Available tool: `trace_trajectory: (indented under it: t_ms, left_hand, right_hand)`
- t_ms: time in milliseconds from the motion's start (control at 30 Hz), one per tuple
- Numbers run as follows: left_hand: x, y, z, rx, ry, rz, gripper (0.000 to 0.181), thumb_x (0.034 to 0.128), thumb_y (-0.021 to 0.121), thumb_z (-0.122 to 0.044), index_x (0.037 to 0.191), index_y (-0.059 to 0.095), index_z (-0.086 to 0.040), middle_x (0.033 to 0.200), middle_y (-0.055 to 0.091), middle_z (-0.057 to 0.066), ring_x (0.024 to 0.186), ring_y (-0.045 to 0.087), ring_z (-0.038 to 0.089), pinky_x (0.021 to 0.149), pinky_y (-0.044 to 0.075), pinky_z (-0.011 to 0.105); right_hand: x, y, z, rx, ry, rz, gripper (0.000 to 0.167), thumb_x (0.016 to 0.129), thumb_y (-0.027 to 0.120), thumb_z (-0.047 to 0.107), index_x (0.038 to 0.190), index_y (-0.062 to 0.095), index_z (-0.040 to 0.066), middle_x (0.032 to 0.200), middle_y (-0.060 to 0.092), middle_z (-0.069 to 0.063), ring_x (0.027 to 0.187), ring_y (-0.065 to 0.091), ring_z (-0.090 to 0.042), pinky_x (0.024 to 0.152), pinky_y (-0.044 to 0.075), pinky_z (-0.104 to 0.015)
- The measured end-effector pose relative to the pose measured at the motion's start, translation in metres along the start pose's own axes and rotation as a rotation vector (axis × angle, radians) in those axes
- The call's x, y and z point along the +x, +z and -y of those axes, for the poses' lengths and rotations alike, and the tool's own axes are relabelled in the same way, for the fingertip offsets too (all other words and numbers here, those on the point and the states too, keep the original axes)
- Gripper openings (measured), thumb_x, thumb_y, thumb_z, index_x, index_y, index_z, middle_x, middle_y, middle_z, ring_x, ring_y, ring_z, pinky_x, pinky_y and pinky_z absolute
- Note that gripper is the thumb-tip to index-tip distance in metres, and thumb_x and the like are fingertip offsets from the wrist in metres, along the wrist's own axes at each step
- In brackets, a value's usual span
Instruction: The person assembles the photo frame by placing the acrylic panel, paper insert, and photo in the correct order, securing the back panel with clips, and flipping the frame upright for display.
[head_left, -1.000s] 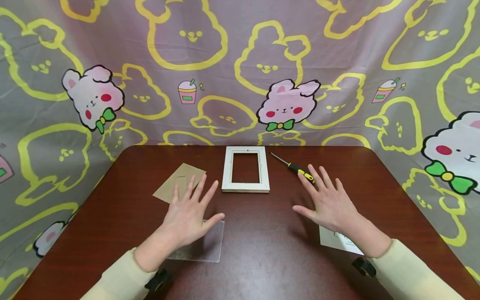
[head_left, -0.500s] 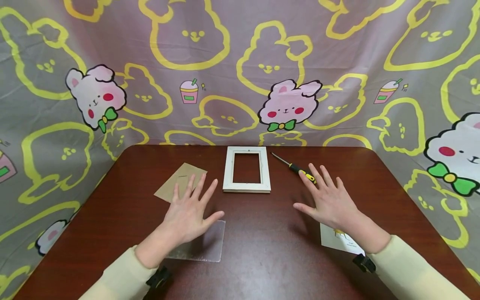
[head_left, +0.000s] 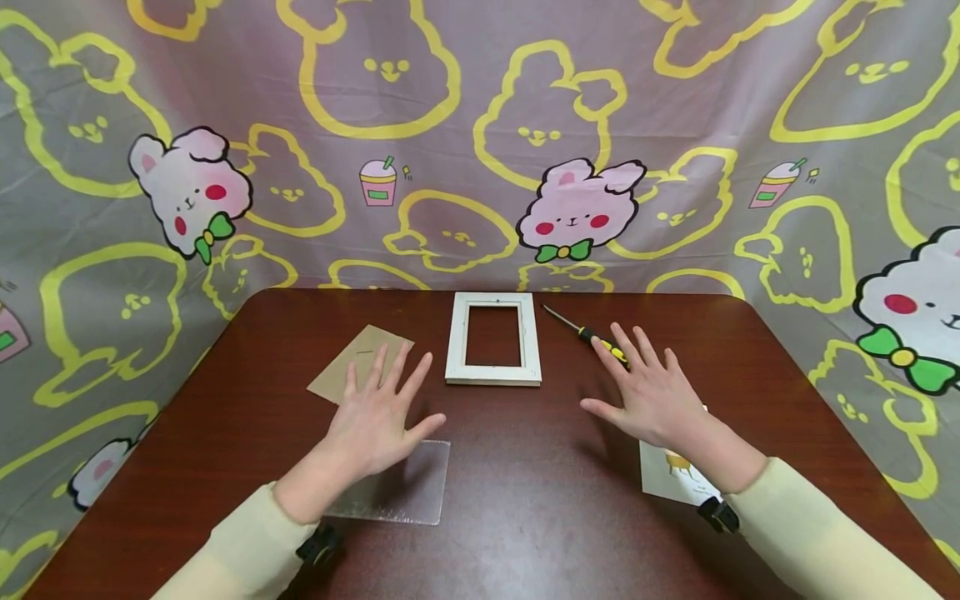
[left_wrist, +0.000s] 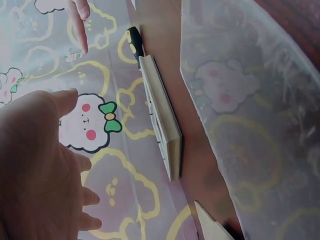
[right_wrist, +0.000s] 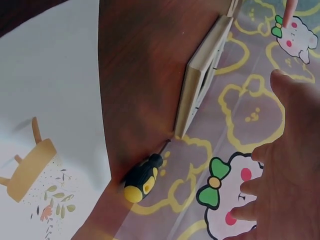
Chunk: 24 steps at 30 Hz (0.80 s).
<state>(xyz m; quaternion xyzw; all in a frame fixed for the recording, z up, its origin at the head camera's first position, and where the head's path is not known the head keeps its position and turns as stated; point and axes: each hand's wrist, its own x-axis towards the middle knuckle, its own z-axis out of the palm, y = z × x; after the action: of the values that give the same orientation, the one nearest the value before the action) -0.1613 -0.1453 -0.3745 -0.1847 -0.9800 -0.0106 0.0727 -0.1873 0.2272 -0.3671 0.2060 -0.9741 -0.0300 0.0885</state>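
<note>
My left hand point(head_left: 375, 425) hovers with spread fingers above a clear plastic sheet point(head_left: 420, 492), holding nothing. Just beyond its fingertips lies a brown backing board point(head_left: 348, 371) with a slit in it, partly covered by the hand. My right hand point(head_left: 656, 396), also spread and bare, hangs over a white printed card point(head_left: 660, 479) that shows a stool and, in the right wrist view, flowers. Near its fingers a black and yellow screwdriver point(head_left: 588, 335) lies with its tip pointing away. Between and beyond both hands sits a white picture frame point(head_left: 493, 375) with an open middle.
Everything lies on a dark brown wooden table point(head_left: 517, 467) with rounded far corners. A patterned curtain point(head_left: 450, 108) hangs behind it and along both sides. A black strap device point(head_left: 318, 546) is worn at each wrist.
Both hands stay spread over the table. The right hand has shifted slightly left and up, uncovering a little more of the card's print. The objects lie as before.
</note>
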Motion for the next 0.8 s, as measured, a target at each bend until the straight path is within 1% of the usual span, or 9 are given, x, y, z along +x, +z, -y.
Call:
trace_trajectory:
  t_ms: [333, 533, 800]
  left_hand:
    - [0.009, 0.004, 0.004, -0.007, 0.009, -0.005, 0.082, 0.0925, 0.041, -0.068, 0.156, 0.022, -0.019, 0.159, 0.013, 0.016, 0.144, 0.01, 0.042, 0.104, 0.012, 0.07]
    - [0.015, 0.006, 0.006, -0.023, -0.005, 0.019, 0.082, 0.093, 0.04, -0.067, 0.156, 0.022, -0.018, 0.16, 0.013, 0.016, 0.144, 0.008, 0.042, 0.104, 0.01, 0.07]
    - [0.024, 0.008, 0.01, -0.029, -0.029, 0.046, 0.082, 0.0931, 0.04, -0.067, 0.156, 0.02, -0.019, 0.16, 0.013, 0.015, 0.144, 0.009, 0.042, 0.105, 0.008, 0.07]
  right_hand:
    - [0.013, 0.003, -0.001, 0.001, 0.01, 0.054, 0.089, 0.089, 0.044, 0.07, 0.153, 0.027, 0.011, 0.157, 0.017, -0.021, 0.14, 0.016, -0.046, 0.099, 0.026, -0.069]
    - [0.022, 0.006, -0.003, 0.001, 0.028, 0.088, 0.089, 0.089, 0.045, 0.07, 0.153, 0.027, 0.011, 0.157, 0.016, -0.022, 0.14, 0.015, -0.046, 0.1, 0.024, -0.069]
    - [0.032, 0.009, -0.002, 0.014, 0.031, 0.095, 0.09, 0.089, 0.044, 0.071, 0.154, 0.026, 0.011, 0.157, 0.016, -0.022, 0.14, 0.016, -0.047, 0.1, 0.024, -0.07]
